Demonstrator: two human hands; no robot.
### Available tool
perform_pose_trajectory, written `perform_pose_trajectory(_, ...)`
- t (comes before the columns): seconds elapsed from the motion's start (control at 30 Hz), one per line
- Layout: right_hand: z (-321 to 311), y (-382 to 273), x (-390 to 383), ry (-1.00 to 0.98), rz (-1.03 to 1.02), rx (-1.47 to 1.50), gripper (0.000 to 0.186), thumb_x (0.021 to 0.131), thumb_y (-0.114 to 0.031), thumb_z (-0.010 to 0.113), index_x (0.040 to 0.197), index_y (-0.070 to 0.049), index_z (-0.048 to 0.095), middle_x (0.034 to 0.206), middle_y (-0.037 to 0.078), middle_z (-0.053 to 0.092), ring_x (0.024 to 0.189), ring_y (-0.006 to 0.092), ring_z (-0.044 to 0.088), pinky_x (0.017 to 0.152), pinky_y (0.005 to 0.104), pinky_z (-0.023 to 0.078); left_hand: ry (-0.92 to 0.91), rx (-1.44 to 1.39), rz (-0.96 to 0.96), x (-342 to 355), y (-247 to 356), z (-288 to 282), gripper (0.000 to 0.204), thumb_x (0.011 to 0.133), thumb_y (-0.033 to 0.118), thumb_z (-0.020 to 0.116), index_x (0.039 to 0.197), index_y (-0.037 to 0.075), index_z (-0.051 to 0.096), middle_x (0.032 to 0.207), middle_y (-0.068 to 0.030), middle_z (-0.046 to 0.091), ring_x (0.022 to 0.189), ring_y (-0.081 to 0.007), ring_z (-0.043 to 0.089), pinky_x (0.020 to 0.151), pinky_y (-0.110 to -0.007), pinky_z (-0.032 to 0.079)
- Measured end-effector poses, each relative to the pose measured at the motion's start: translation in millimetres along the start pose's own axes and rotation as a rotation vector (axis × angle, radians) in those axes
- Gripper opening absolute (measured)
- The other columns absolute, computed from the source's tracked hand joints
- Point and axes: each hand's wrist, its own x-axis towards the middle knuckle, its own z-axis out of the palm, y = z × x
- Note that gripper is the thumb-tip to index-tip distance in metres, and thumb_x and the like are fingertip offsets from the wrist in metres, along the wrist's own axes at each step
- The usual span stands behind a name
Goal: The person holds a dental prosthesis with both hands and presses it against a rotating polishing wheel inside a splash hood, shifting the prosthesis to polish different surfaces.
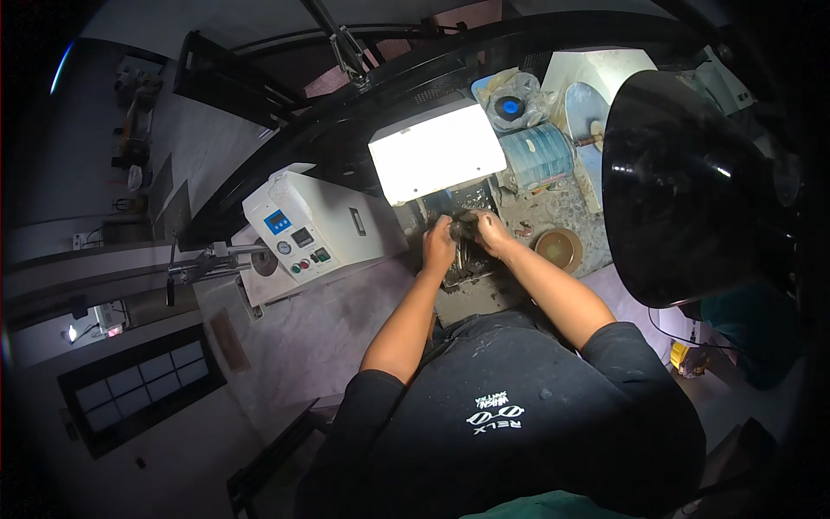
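Observation:
Both hands are closed around a dark, wet, muddy piece [461, 227], my left hand [439, 242] on its left and my right hand [493, 233] on its right. They work over a dark, splashed tray [467, 271] beneath a bright white hood [435, 147]. The shape of the held piece is too hidden to make out. Just right of my right hand stands a brown bowl [558, 246].
A white control box [324, 221] with gauge and buttons stands left. At right are a large black rounded shade [683, 182], a blue ribbed cylinder [536, 156] and a plastic-wrapped item [510, 107]. A black curved rim [406, 69] arches behind.

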Motion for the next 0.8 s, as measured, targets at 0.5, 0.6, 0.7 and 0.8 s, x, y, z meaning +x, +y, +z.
perform_pose_trajectory(0.5, -9.8, 3.8, 48.8, 0.503, -0.217, -0.255, 0.015, 0.069, 0.006, 0.055, 0.082, 0.008, 0.063, 0.076, 0.009, 0.063, 0.066, 0.0167, 0.056, 0.062, 0.0271, 0.045, 0.333, -0.564, -0.416, 49.2, 2.2, 28.2, 0.013, 0.081, -0.01, 0.039, 0.083, 0.001, 0.046, 0.069, -0.0042, 0.048, 0.058, -0.0104, 0.047, 0.048, -0.028, 0.051)
perform_pose_trajectory(0.6, 17.7, -9.2, 47.3, 0.62, -0.123, -0.277, 0.013, 0.069, 0.001, 0.06, 0.08, 0.008, 0.062, 0.073, 0.011, 0.062, 0.064, 0.0171, 0.055, 0.059, 0.0294, 0.044, 0.349, -0.563, -0.533, 52.5, -8.4, 15.6, 0.013, 0.077, -0.011, 0.041, 0.077, 0.001, 0.048, 0.067, -0.0043, 0.048, 0.056, -0.0121, 0.047, 0.045, -0.03, 0.051)
perform_pose_trajectory(0.7, 6.9, -4.7, 53.4, 0.724, -0.033, -0.355, 0.014, 0.07, -0.003, 0.063, 0.079, 0.008, 0.061, 0.07, 0.013, 0.061, 0.062, 0.0176, 0.055, 0.054, 0.0317, 0.043, 0.329, -0.563, -0.585, 58.8, 1.4, 18.2, 0.014, 0.073, -0.011, 0.04, 0.073, 0.0, 0.049, 0.065, -0.0045, 0.048, 0.053, -0.0136, 0.047, 0.041, -0.032, 0.051)
perform_pose_trajectory(0.8, 3.4, -1.4, 57.3, 0.729, 0.033, -0.412, 0.014, 0.071, -0.005, 0.063, 0.077, 0.008, 0.061, 0.069, 0.013, 0.06, 0.061, 0.0189, 0.055, 0.051, 0.034, 0.041, 0.33, -0.653, -0.635, 59.8, 3.6, 14.0, 0.015, 0.071, -0.011, 0.039, 0.072, 0.0, 0.05, 0.065, -0.0053, 0.048, 0.053, -0.0145, 0.048, 0.039, -0.033, 0.05)
